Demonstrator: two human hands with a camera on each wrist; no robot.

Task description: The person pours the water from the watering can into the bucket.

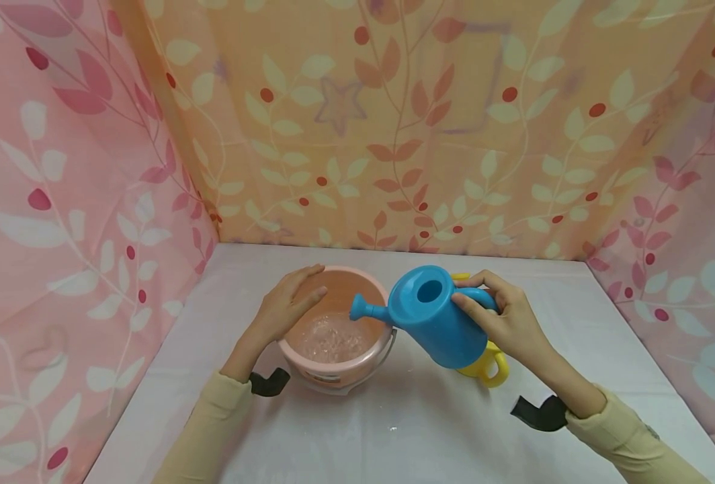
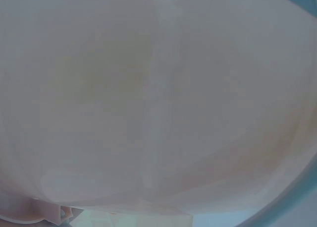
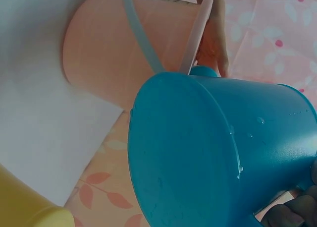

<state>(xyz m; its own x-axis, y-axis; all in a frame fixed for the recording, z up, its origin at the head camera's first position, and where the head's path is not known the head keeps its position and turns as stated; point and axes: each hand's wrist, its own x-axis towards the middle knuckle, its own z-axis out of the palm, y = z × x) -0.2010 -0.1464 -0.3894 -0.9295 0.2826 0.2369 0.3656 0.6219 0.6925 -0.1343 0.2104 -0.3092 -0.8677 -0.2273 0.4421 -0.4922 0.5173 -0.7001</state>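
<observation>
My right hand (image 1: 505,316) grips the handle of a blue watering can (image 1: 445,323), which is tilted with its spout over a pink bucket (image 1: 339,366). Bubbly, rippled water (image 1: 333,339) lies inside the bucket. At the bucket's left rim, my left hand (image 1: 285,306) has its fingers extended across the opening. In the right wrist view the watering can (image 3: 223,142) shows its wet base, with drops on its side, and the bucket (image 3: 124,43) stands beyond it. The left wrist view is filled by the bucket's pale outer wall (image 2: 148,113), close up.
A yellow object with a loop handle (image 1: 493,370) stands behind the watering can, partly hidden by it. Small water drops (image 1: 392,428) lie on the white tabletop (image 1: 357,444). Flowered cloth walls (image 1: 345,168) close off the back and both sides.
</observation>
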